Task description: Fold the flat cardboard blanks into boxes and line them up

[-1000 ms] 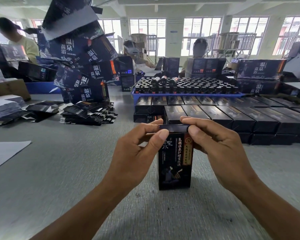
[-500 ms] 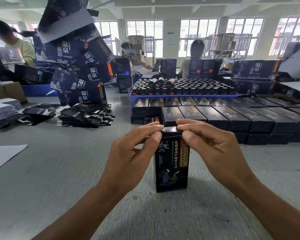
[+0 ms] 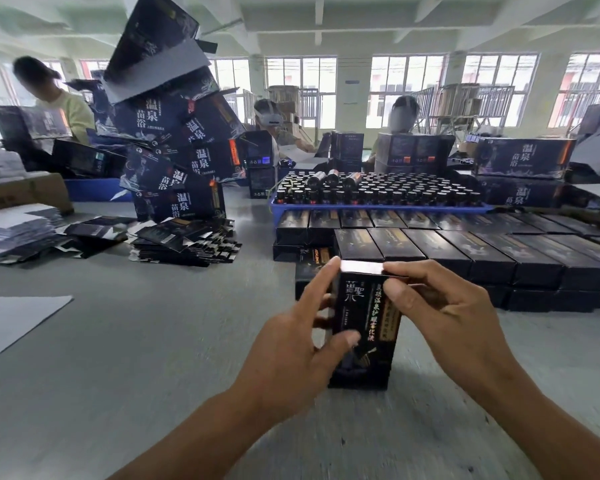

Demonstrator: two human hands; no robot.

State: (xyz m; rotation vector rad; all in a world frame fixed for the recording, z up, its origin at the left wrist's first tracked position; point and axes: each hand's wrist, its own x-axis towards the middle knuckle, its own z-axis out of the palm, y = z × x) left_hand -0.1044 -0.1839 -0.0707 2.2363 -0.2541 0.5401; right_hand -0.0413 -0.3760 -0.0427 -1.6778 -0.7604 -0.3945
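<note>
A tall black box (image 3: 364,327) with gold and white lettering stands upright on the grey table (image 3: 118,358), its top flap down. My left hand (image 3: 291,348) grips its left side, thumb across the front, index finger up at the top left corner. My right hand (image 3: 458,317) holds the top right edge with thumb and fingers. Behind it lie rows of finished black boxes (image 3: 465,251), stacked flat. A pile of flat black blanks (image 3: 184,240) lies at the left rear.
A blue tray of dark bottles (image 3: 378,194) sits behind the box rows. A leaning tower of large dark cartons (image 3: 174,140) rises at left. White sheets (image 3: 14,317) lie at the left edge. Other people work at the far side.
My left hand has slid down from the top flap to grip the box's side. The top flap now lies closed, and the box has tilted slightly.
</note>
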